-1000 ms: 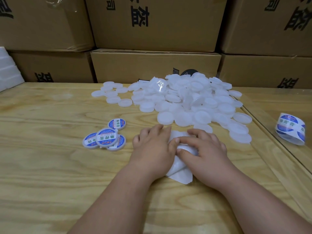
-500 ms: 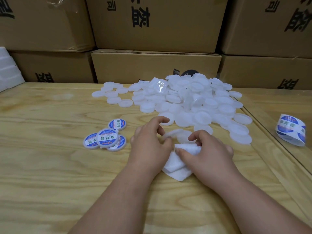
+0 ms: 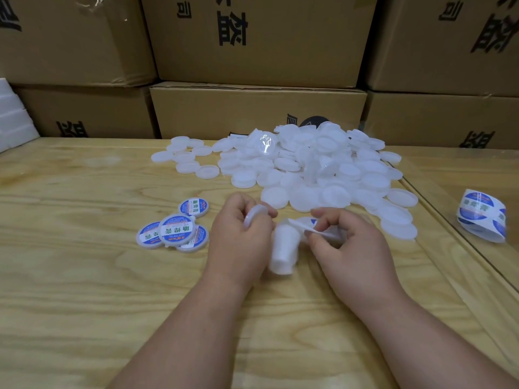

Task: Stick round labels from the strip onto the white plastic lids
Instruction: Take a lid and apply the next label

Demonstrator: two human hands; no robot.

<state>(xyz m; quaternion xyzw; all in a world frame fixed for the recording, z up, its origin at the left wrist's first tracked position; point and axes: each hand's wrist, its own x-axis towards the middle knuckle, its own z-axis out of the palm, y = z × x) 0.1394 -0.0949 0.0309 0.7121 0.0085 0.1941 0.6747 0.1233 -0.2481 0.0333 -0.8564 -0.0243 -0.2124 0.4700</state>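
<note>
While we hold both pieces above the table, this is how things stand:
Left hand: our left hand point(image 3: 238, 237) curls its fingers round one blank lid point(image 3: 254, 216), tilted on edge and lifted clear of the wooden table point(image 3: 84, 276).
Right hand: our right hand point(image 3: 345, 242) pinches the label strip point(image 3: 297, 227), a blue-edged label peeling up at the fingertips while the white backing hangs between our hands.
Lids: the blank pile point(image 3: 309, 167) lies just beyond our hands; four labelled lids point(image 3: 174, 228) sit near our left hand.
Spare strip: another curl of labels point(image 3: 481, 217) lies well apart at the right.
Risk: we judge the peeled label may fold onto itself or onto our fingertip, since its sticky side hangs free.
Risk: with the lid tilted, we may set the label off-centre or trap a crease.
</note>
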